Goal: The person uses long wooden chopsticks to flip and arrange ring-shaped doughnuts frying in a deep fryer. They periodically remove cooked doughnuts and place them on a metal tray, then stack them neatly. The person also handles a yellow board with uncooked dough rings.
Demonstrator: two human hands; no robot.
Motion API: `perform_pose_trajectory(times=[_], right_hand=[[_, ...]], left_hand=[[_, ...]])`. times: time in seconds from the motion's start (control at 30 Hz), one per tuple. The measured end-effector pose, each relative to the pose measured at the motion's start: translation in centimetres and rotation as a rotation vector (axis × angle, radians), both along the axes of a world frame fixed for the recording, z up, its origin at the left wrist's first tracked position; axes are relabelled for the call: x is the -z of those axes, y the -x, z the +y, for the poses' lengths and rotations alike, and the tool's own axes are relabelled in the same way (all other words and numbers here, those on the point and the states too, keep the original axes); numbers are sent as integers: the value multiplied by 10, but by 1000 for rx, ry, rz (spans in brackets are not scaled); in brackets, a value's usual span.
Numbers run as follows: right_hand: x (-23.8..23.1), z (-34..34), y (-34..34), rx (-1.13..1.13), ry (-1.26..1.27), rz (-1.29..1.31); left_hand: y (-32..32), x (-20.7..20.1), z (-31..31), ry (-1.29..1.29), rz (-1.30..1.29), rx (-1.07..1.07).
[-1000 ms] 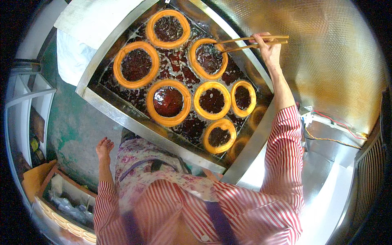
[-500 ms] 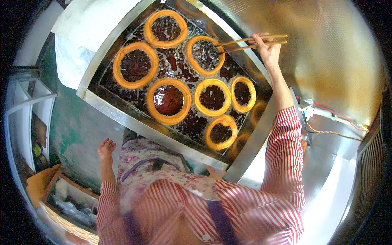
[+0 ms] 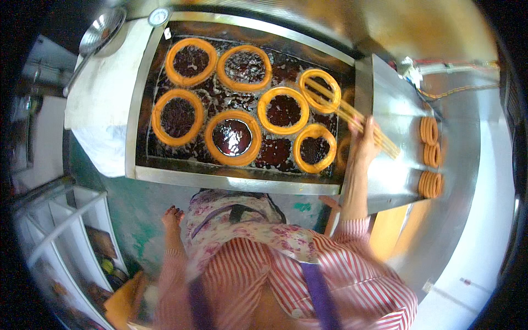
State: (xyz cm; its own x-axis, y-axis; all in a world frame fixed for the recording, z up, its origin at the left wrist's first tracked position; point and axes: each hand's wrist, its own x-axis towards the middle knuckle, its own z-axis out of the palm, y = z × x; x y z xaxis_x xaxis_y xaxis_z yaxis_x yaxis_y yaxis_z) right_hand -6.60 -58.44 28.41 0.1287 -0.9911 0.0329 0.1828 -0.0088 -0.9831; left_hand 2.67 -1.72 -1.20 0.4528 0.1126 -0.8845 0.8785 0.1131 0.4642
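Note:
My right hand [image 3: 364,138] is closed around a pair of long wooden chopsticks [image 3: 345,111]. The chopstick tips reach over a small golden dough ring [image 3: 314,72] at the right of the fryer [image 3: 236,182]; whether they grip it is unclear. Two more yellow rings, a middle one [image 3: 264,110] and a near one [image 3: 300,157], float beside it in the dark bubbling oil. Several larger, deeper orange rings [image 3: 232,161] lie in the left and middle of the oil. My left hand [image 3: 173,215] hangs near the floral apron [image 3: 214,236], fingers loosely apart, holding nothing.
Stacks of fried rings [image 3: 430,184] stand on the metal counter [image 3: 385,181] to the right. A skimmer [image 3: 103,30] rests at the far left, near a round dial gauge [image 3: 159,17]. White cloth [image 3: 99,148] hangs left of the fryer; wires [image 3: 456,91] run behind the counter.
The view has turned and shifted, bringing the right counter's stacks into sight. The chopsticks have moved from a large far ring to the small ring at the right, which now lies farther back.

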Motion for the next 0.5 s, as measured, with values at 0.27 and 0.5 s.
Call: perform_pose_trajectory(times=[0.27, 0.5], right_hand=[[95, 92, 75, 611, -325, -25], [149, 67, 18, 813, -658, -311]], left_hand=[[-57, 61, 29, -38, -157, 473], [-118, 24, 11, 61, -285, 545]])
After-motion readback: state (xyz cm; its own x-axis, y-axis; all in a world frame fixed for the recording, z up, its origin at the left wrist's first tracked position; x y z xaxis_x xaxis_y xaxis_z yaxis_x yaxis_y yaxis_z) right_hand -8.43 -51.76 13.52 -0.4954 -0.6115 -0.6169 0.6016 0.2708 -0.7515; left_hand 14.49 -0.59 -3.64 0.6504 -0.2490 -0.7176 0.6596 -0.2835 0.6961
